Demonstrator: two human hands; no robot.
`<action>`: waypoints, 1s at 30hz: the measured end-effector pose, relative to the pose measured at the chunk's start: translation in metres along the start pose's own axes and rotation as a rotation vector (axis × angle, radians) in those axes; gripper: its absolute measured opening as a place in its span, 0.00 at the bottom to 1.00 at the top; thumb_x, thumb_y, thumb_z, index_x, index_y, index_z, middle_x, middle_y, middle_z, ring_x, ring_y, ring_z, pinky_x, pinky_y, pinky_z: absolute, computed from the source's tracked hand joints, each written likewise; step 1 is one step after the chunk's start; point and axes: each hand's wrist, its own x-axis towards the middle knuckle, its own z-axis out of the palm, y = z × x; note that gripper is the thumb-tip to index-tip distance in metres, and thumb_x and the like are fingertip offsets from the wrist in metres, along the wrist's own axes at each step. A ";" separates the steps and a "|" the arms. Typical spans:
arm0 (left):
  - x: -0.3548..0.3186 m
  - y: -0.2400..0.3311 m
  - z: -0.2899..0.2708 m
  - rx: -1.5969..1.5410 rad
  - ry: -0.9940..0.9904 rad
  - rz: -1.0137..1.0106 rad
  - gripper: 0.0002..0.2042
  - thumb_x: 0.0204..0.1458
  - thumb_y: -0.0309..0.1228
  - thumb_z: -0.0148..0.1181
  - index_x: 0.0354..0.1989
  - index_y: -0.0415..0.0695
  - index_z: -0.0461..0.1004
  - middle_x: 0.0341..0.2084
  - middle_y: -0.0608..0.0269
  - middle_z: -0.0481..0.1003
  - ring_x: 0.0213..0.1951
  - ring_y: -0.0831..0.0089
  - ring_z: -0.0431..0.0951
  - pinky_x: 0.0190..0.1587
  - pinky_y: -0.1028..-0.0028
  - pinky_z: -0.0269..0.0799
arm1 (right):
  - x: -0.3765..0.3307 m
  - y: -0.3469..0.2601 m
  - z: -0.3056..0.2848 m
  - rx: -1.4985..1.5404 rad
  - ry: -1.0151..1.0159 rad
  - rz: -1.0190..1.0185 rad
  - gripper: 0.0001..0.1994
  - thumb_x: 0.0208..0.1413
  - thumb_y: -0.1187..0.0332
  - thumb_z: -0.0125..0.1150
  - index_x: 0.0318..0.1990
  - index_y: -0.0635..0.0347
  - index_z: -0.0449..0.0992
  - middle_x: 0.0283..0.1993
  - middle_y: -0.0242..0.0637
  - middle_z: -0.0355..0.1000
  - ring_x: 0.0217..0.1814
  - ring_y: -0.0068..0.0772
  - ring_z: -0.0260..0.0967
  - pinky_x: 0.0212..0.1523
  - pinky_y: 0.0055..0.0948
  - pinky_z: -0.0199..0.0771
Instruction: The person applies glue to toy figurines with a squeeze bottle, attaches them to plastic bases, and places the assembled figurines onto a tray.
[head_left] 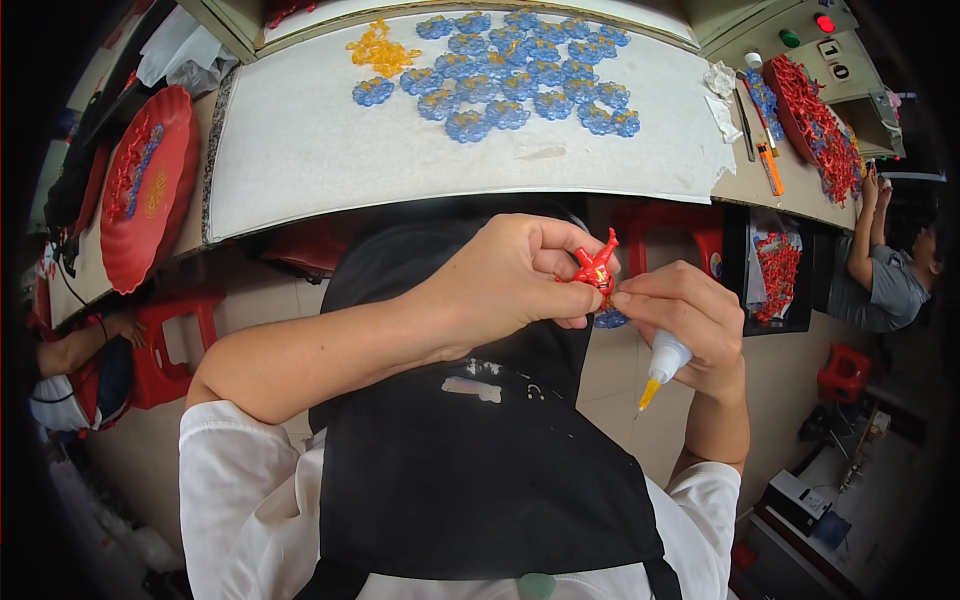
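My left hand [510,275] pinches a small red plastic ornament [594,266] between thumb and fingers, held over my lap. My right hand [690,315] touches the same ornament with its fingertips and holds a small glue bottle [664,362] with a yellow nozzle pointing downward. A blue flower-shaped piece [609,319] shows just under the ornament, between both hands. On the white work mat [330,150] ahead lie several blue flower pieces [520,75] and a small pile of yellow pieces [380,50].
A red tray [185,190] with small parts stands at the left, another red tray [815,125] of red pieces at the right beside an orange tool [770,168]. A black apron [480,470] covers my lap. Other people sit at the far left [70,360] and far right [885,270]. Red stools stand below.
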 end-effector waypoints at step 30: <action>-0.002 0.007 -0.030 -0.047 -0.003 -0.009 0.12 0.42 0.22 0.56 0.37 0.36 0.69 0.28 0.61 0.73 0.29 0.81 0.72 0.32 0.82 0.68 | 0.030 0.006 0.014 -0.015 -0.080 -0.004 0.15 0.24 0.79 0.62 0.28 0.67 0.73 0.27 0.40 0.69 0.22 0.32 0.66 0.20 0.24 0.65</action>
